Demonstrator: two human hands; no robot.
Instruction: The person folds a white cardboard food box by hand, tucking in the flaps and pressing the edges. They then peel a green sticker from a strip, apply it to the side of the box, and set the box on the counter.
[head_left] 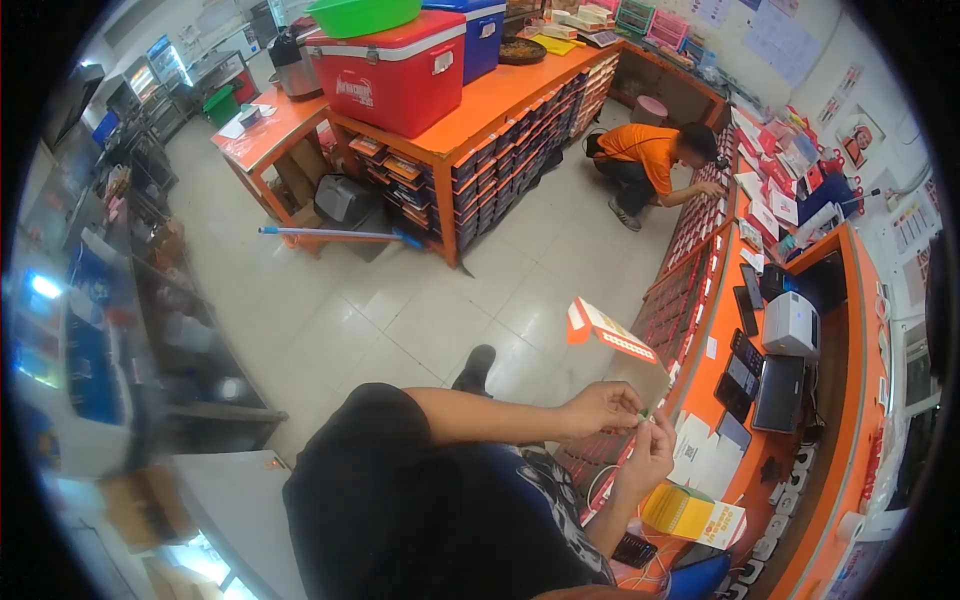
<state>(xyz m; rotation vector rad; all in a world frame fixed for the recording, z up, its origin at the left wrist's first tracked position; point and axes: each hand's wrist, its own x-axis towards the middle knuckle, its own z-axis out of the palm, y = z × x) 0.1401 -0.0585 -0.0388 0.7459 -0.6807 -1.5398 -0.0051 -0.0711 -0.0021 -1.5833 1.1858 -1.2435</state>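
Note:
My left hand [600, 410] and my right hand [650, 458] meet in front of me at the counter's near edge. Both are closed in a pinch, fingertips nearly touching, around a tiny green and white piece [643, 414] whose kind I cannot make out. Just beyond my left hand is a carton [612, 331] with orange and white flaps standing open. Nearest my right forearm, a yellow and white printed box [694, 515] lies on the orange counter [705, 400]. White paper sheets [694, 455] lie beyond my right hand.
Phones [738, 375], a dark tablet-like device [779, 393] and a white printer [790, 325] occupy the counter. A person in an orange shirt [637, 158] crouches by its shelves. Across the tiled floor stands an orange table holding a red cooler [390, 75]; a blue-handled tool [330, 232] juts out.

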